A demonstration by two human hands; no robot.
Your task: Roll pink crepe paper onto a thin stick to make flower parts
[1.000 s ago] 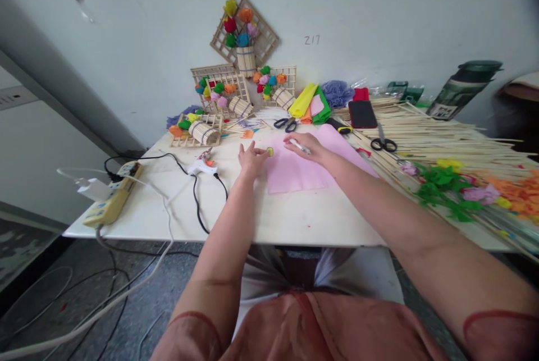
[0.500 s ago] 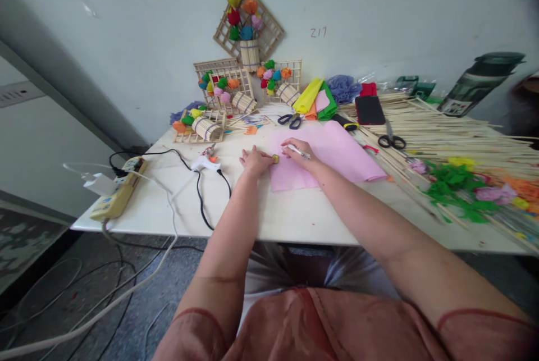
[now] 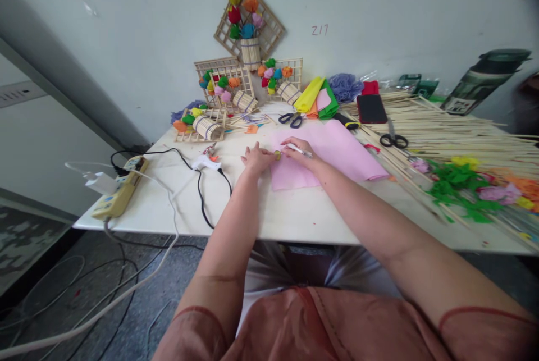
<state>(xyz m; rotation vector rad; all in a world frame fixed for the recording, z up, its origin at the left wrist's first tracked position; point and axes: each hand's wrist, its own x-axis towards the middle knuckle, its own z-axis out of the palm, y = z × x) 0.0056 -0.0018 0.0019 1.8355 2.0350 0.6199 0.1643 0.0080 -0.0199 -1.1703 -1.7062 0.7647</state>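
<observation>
Pink crepe paper (image 3: 337,150) lies spread on the white table, its right part folded over or rolled. At its left edge sits a small round yellowish disc (image 3: 277,155). My left hand (image 3: 256,160) holds the disc in place with its thumb side, while its other fingers are spread over the table. My right hand (image 3: 301,153) rests on the paper just right of the disc, its fingers closed round a white pen (image 3: 300,150). The pen's tip is close to the disc; whether it touches the paper I cannot tell.
A white glue gun (image 3: 206,163) with a black cord lies to the left, near a yellow power strip (image 3: 120,187). Scissors (image 3: 290,120), a phone (image 3: 371,109) and many thin sticks (image 3: 455,131) lie behind and right. Stick lattices with paper flowers (image 3: 250,24) stand against the wall.
Both hands stay almost in place by the disc. The whole view has shifted very slightly; nothing has been picked up or let go.
</observation>
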